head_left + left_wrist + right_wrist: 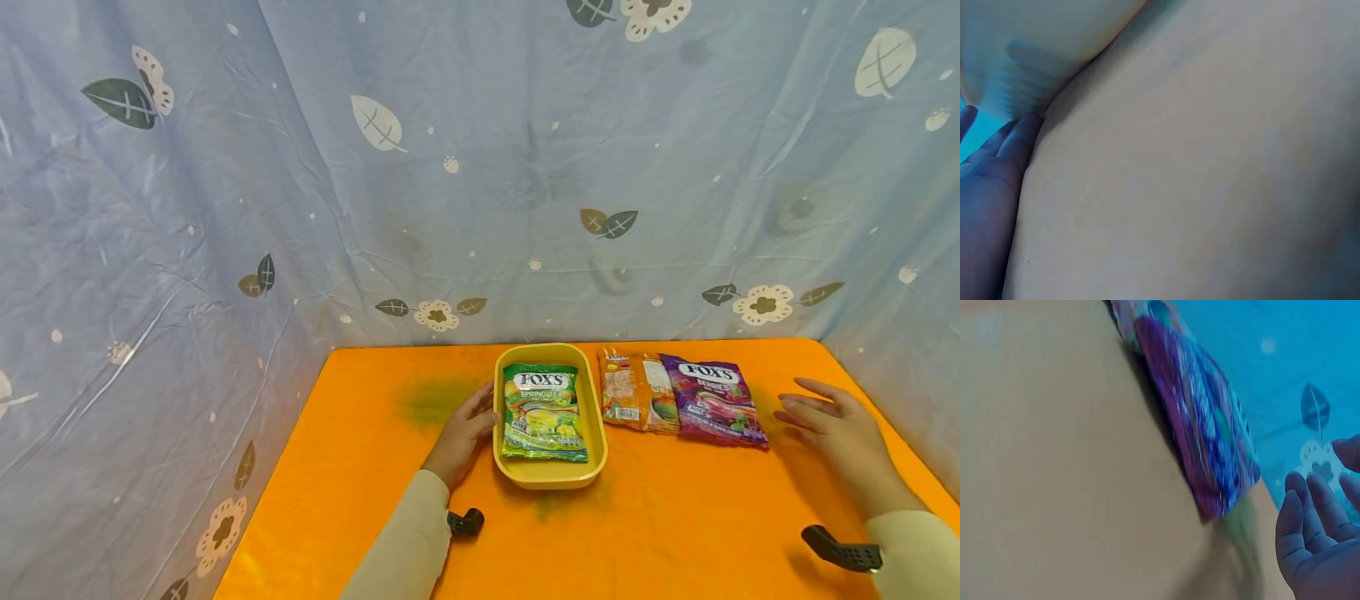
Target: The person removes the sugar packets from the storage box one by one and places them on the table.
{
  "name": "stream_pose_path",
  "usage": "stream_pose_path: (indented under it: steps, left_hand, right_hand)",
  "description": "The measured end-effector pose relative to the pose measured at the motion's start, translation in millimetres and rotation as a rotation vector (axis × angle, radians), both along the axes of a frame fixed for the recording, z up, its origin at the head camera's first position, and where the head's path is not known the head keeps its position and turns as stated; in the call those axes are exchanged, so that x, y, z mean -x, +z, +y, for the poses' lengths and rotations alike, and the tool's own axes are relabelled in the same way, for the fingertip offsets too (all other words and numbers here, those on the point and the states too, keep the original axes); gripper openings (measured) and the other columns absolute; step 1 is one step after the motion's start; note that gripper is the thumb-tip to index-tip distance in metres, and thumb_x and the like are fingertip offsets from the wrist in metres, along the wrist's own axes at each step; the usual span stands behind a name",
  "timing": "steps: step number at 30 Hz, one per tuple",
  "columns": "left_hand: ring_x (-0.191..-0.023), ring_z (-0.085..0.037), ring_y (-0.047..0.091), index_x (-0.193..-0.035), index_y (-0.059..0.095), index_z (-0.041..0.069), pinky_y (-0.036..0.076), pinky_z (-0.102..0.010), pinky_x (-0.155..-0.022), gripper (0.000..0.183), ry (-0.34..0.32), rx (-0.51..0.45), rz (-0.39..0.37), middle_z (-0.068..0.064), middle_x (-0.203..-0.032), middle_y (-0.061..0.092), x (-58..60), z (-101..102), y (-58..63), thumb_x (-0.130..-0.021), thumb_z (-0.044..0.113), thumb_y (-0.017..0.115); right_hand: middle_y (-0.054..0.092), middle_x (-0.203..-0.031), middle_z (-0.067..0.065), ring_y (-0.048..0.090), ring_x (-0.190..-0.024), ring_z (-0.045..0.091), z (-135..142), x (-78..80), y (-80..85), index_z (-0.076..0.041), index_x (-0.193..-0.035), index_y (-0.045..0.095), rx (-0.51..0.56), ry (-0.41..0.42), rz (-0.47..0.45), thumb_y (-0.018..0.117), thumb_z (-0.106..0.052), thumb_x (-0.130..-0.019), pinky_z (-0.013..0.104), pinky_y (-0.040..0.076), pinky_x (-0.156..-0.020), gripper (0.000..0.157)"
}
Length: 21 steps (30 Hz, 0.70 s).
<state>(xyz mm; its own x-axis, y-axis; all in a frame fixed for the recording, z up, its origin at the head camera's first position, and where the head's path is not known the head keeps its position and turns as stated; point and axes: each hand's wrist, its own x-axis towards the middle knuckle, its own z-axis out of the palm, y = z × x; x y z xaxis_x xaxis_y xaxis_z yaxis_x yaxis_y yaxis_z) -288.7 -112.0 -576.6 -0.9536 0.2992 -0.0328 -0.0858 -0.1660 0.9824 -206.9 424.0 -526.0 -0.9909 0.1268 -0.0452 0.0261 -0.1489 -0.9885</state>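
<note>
A yellow tray (551,481) stands on the orange table with a green FOX'S Spring Tea candy bag (545,412) lying inside it. My left hand (467,435) rests against the tray's left side, thumb near the rim; in the left wrist view its fingers (1019,140) touch the tray wall (1041,69). To the tray's right lies an orange candy bag (637,392), and beside it a purple FOX'S Berries bag (716,402). My right hand (840,433) hovers right of the purple bag, apart from it, with loosely bent fingers and nothing held.
The orange table (360,500) meets a blue curtain (465,208) with leaf and flower prints at the back and sides. Black straps' camera mounts (467,522) show at both wrists.
</note>
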Motion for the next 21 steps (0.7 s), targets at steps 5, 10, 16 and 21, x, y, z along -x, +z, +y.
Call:
stream_pose_path:
  steps: [5,10,16,21]
  left_hand:
    - [-0.154,-0.031,0.042,-0.171,0.038,0.011,0.045,-0.042,-0.117,0.07,-0.005,-0.005,0.007,-0.013,-0.171,0.04,-0.7,-0.7,0.0,-0.106,0.013,0.065]
    - [-0.155,-0.031,0.041,-0.171,0.038,0.011,0.045,-0.042,-0.118,0.07,-0.007,-0.014,0.003,-0.013,-0.171,0.04,-0.8,-0.7,0.6,-0.106,0.012,0.065]
    - [-0.155,-0.031,0.04,-0.17,0.039,0.011,0.045,-0.042,-0.118,0.069,-0.001,-0.017,-0.006,-0.013,-0.171,0.04,-0.7,-0.4,0.8,-0.106,0.011,0.065]
    - [-0.154,-0.031,0.041,-0.17,0.039,0.011,0.043,-0.042,-0.119,0.069,-0.011,-0.02,0.0,-0.014,-0.171,0.039,-0.6,0.1,1.2,-0.107,0.013,0.065]
  right_hand:
    - [0.074,-0.112,-0.018,0.075,-0.096,0.004,-18.8,7.1,7.6,-0.034,-0.134,0.056,-0.061,0.011,-0.002,0.065,-0.016,-0.112,0.018,0.06,-0.077,0.03]
    - [0.072,-0.114,-0.013,0.075,-0.098,0.008,-43.4,14.2,14.0,-0.028,-0.139,0.055,-0.027,0.033,0.022,0.066,-0.014,-0.111,0.021,0.061,-0.08,0.034]
    - [0.069,-0.119,-0.011,0.074,-0.102,0.007,-74.6,22.4,20.7,-0.028,-0.141,0.054,-0.081,0.084,0.025,0.066,-0.018,-0.111,0.022,0.061,-0.084,0.034]
    - [0.069,-0.12,-0.009,0.073,-0.104,0.008,-99.5,28.0,22.7,-0.02,-0.149,0.052,-0.146,0.113,0.034,0.065,-0.018,-0.112,0.024,0.061,-0.086,0.04]
